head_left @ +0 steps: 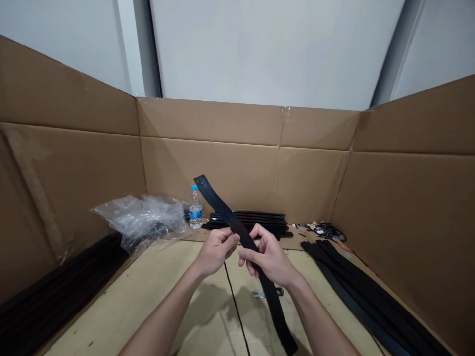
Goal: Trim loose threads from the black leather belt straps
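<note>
A long, flat black strap runs diagonally in front of me, its upper end with a small hole raised to the left and its lower end hanging near the table's front. My right hand grips it around the middle, thumb on top and fingers curled underneath. Against its left edge, my left hand pinches with thumb and forefinger. A thin black cord trails down from just below the left hand; whether that hand holds it I cannot tell. Beneath the strap lies a small metal tool with a dark handle, partly covered.
Cardboard walls enclose the pale tabletop. At the back are a water bottle, crumpled clear plastic and stacked black bars. More black strips lie right, near tangled cables; long dark pieces line the left.
</note>
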Available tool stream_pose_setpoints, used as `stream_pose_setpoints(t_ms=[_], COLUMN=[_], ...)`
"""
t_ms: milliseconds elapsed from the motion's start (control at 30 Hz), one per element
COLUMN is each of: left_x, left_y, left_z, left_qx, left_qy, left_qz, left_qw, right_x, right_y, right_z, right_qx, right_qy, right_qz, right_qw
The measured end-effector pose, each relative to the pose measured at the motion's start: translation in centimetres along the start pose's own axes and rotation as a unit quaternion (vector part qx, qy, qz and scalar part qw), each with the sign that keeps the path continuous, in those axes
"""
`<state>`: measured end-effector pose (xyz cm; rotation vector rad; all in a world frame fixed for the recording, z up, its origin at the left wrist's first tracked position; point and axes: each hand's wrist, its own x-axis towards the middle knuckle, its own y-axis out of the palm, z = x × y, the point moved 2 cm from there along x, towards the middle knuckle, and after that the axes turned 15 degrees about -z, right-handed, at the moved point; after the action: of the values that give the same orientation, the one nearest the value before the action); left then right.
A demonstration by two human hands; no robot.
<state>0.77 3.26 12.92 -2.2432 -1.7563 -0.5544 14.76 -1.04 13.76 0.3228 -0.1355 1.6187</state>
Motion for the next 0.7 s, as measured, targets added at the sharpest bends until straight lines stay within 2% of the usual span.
stream_pose_setpoints(t_ms=[433, 600, 700], left_x=[-0.6, -0.3, 0.2], left_y=[1.0, 1.0, 0.8], left_z=[0.3, 0.2, 0.4], left_qx=[0.036, 0.038, 0.025], left_qy=[0.044, 0.031, 0.002], left_qz=[-0.069, -0.109, -0.103], left_qw=[0.996, 0.993, 0.994], right_x=[0.1, 0.4, 0.7], right_y=[-0.4, -0.8, -1.4], right_z=[-0.1, 0.4, 0.5], right_qx=[-0.037, -0.022, -0.018], right_qy=[0.004, -0.013, -0.028], right_qz=[-0.108, -0.08, -0.05], right_qw=[0.993, 0.996, 0.998])
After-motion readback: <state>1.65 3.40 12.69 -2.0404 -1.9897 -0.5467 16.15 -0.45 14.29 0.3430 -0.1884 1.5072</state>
